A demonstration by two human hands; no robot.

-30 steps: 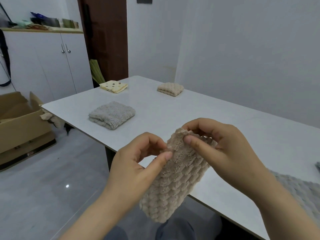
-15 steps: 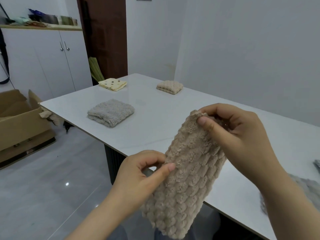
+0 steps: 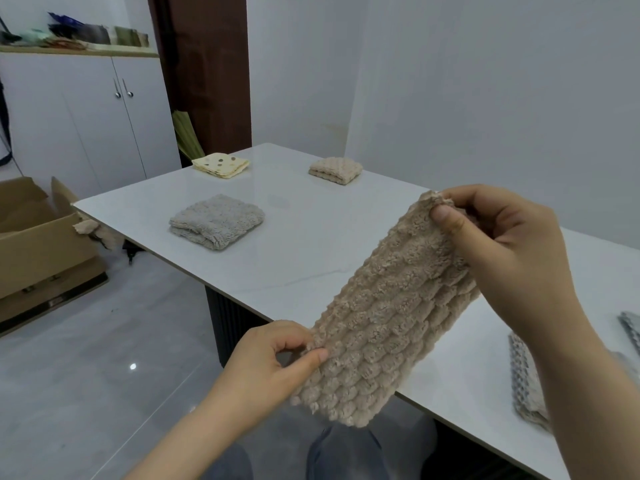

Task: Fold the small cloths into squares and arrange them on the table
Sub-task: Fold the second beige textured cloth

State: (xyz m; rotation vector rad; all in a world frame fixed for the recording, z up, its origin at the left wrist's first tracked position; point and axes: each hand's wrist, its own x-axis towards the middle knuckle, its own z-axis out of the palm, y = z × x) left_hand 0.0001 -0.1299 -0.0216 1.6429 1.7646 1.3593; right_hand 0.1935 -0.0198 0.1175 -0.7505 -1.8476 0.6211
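Note:
A beige bumpy cloth (image 3: 384, 317), folded into a long strip, hangs in the air over the near edge of the white table (image 3: 304, 258). My right hand (image 3: 498, 251) pinches its top corner, raised above the table. My left hand (image 3: 266, 368) pinches its left edge lower down, off the table's edge. Three folded squares lie on the table: a grey one (image 3: 216, 221) at the left, a yellow spotted one (image 3: 220, 165) at the far corner, and a beige one (image 3: 335, 170) at the back.
A grey patterned cloth (image 3: 526, 382) lies unfolded at the table's right, partly behind my right arm. An open cardboard box (image 3: 38, 244) stands on the floor at the left. White cupboards and a dark door are behind the table.
My hands have drawn apart, the right rising and moving right, the left dropping lower. The beige cloth now hangs stretched out as a long strip between them.

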